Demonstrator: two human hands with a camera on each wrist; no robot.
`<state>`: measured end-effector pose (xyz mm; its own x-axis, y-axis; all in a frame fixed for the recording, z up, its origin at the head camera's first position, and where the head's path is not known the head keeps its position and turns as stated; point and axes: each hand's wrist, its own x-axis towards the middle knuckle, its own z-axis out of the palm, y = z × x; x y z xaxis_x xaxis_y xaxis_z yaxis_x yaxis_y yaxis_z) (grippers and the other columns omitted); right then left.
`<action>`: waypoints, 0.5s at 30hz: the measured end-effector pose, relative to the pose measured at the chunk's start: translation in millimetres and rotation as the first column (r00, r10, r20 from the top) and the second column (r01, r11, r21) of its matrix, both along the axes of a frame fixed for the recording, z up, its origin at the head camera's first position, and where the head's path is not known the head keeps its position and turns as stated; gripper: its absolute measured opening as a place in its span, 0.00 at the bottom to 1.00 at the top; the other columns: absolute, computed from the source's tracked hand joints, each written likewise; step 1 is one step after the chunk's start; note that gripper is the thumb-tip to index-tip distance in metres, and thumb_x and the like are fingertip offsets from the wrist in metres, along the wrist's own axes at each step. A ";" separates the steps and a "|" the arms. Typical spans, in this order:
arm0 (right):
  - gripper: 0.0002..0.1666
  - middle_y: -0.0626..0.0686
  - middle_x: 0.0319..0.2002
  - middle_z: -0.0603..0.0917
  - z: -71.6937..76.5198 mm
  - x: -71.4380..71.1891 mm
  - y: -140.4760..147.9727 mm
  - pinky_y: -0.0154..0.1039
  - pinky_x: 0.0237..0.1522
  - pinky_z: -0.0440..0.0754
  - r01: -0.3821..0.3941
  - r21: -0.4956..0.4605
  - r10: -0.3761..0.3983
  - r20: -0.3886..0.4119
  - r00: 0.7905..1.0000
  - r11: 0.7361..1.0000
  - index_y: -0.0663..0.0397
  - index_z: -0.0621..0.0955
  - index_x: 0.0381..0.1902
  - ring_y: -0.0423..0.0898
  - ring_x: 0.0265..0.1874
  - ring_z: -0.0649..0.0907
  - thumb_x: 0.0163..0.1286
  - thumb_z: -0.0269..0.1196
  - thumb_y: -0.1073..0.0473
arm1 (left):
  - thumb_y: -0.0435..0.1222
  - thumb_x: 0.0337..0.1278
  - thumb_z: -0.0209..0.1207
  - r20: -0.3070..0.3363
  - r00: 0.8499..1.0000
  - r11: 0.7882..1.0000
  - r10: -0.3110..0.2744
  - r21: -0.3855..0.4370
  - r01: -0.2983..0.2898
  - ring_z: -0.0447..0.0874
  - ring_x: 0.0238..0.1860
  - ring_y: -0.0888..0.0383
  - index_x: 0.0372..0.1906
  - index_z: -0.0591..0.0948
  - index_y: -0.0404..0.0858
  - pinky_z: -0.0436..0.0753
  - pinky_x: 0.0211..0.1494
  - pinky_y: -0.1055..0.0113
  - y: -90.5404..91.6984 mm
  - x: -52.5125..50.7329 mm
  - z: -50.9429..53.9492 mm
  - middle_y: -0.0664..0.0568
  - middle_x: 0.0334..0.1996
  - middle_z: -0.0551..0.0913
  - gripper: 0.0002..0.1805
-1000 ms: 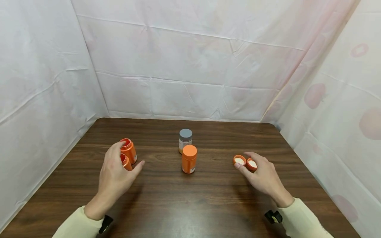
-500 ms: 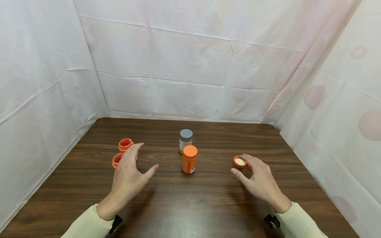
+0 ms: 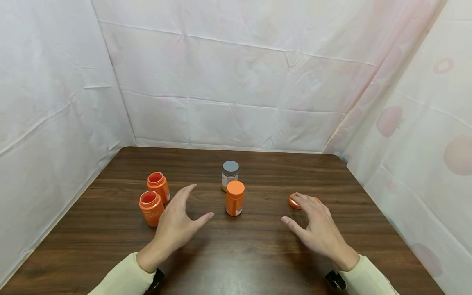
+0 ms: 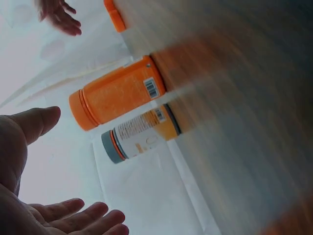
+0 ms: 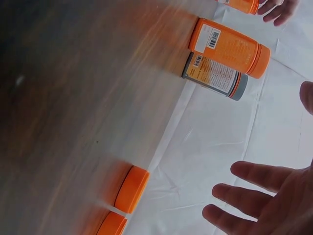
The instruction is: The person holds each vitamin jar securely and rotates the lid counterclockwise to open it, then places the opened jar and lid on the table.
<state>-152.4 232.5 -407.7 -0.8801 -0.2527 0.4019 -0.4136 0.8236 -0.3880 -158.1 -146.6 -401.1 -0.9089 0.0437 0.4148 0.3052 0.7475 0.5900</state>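
Observation:
My left hand (image 3: 176,223) hovers with spread fingers between two uncapped orange bottles, the nearer (image 3: 151,211) and the farther (image 3: 159,187), and a capped orange bottle (image 3: 234,200) at the middle. Behind the capped one stands a grey-lidded bottle (image 3: 230,174) with a white label; both show in the left wrist view, orange (image 4: 117,93) and grey-lidded (image 4: 142,133). My right hand (image 3: 318,227), thumb apart from its fingers and holding nothing, partly covers two orange caps, one (image 3: 293,201) plain at its left. The right wrist view shows both caps (image 5: 131,190) side by side.
Everything stands on a dark brown wooden table (image 3: 236,254). White cloth (image 3: 236,73) hangs behind it and at both sides, with faint pink prints at the right.
My left hand has moved right, away from the uncapped bottles, uncovering them. My right hand has shifted slightly left and toward the front, off the caps' right side. The bottles have stayed put.

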 end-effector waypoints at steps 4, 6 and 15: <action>0.40 0.52 0.70 0.76 -1.9 2.0 -2.3 0.67 0.66 0.58 -0.021 -0.005 0.021 -0.003 1.000 1.000 0.49 0.76 0.69 0.57 0.71 0.69 0.67 0.67 0.34 | 0.52 0.42 0.80 0.054 0.998 1.000 -0.018 0.012 0.017 0.75 0.67 0.42 0.72 0.71 0.39 0.76 0.63 0.42 4.6 -1.6 -2.8 0.43 0.69 0.75 0.51; 0.41 0.52 0.70 0.75 -2.8 2.8 -3.3 0.67 0.67 0.58 -0.031 -0.001 0.031 -0.011 0.999 1.000 0.50 0.76 0.69 0.57 0.71 0.70 0.67 0.67 0.34 | 0.52 0.42 0.80 0.071 0.997 0.999 -0.031 0.021 0.029 0.75 0.67 0.42 0.72 0.71 0.39 0.75 0.64 0.43 6.3 -2.9 -4.3 0.43 0.69 0.75 0.51; 0.45 0.53 0.73 0.71 -6.3 6.5 -7.0 0.65 0.68 0.59 -0.080 0.081 0.083 -0.026 0.996 0.993 0.46 0.73 0.73 0.58 0.74 0.66 0.65 0.67 0.30 | 0.53 0.42 0.80 0.147 0.986 0.996 -0.080 0.052 0.073 0.75 0.67 0.42 0.71 0.73 0.39 0.74 0.66 0.43 14.4 -7.9 -11.8 0.44 0.67 0.77 0.50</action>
